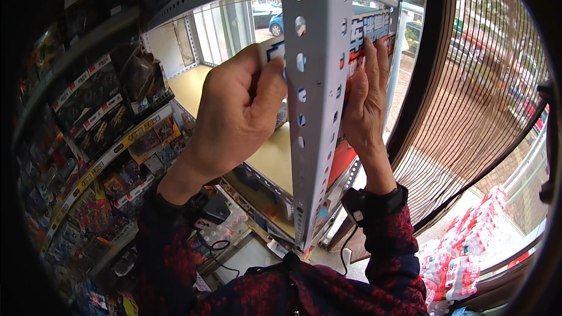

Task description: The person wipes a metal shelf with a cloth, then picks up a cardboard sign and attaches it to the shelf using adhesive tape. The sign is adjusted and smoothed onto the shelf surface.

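A grey perforated metal post [310, 93] of a shelf rack stands upright between my hands. To its left, my left hand [234, 111] is closed, thumb and curled fingers pinching the edge of a printed box [369, 26]. The box shows large white-and-blue lettering over red and is partly hidden behind the post. Right of the post, my right hand [366, 99] lies against the box's printed face with its fingers stretched out. A pale yellow shelf board [266, 152] extends below and behind my left hand. Dark bands with small devices circle both wrists.
Racks of packaged goods [129, 146] line the left side. A striped mesh curtain [462, 99] hangs at the right, with a paved street behind it. Shrink-wrapped packs of red-and-white bottles [462, 251] are stacked at lower right. A black cable [219, 246] hangs below my left wrist.
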Tool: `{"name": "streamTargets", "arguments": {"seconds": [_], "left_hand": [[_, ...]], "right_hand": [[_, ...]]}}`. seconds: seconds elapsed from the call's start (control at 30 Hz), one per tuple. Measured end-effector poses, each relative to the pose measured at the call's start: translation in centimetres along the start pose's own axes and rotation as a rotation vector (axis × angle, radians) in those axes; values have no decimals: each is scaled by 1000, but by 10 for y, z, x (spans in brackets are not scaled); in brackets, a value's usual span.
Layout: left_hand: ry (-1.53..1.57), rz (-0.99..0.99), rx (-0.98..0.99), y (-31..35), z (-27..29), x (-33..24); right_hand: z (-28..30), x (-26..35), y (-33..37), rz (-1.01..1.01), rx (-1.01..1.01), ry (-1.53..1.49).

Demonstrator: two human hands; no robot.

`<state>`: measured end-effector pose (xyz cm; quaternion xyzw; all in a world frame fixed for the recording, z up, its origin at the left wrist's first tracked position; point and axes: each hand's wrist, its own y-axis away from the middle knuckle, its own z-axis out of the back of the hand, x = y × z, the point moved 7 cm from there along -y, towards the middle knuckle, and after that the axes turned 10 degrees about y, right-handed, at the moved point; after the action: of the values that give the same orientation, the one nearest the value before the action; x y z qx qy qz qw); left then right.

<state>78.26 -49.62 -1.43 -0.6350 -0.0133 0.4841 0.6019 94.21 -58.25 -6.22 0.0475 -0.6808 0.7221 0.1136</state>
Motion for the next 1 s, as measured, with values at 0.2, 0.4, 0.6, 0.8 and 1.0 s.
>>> {"name": "streamTargets", "arguments": {"seconds": [0.2,0.4,0.6,0.8,1.0], "left_hand": [[37,-3,20,0,0,2],[-29,-120,25,-1,0,0],[-106,-134,-3,-2,8,9],[-175,-279,-78,-12,23,18],[-234,-116,-170,-33,84,55]], "right_hand": [[7,20,42,98,111,-37],[-6,15,45,90,69,-97],[-26,10,50,25,157,10],[-38,3,49,197,166,65],[-68,-25,52,-106,516,-293]]}}
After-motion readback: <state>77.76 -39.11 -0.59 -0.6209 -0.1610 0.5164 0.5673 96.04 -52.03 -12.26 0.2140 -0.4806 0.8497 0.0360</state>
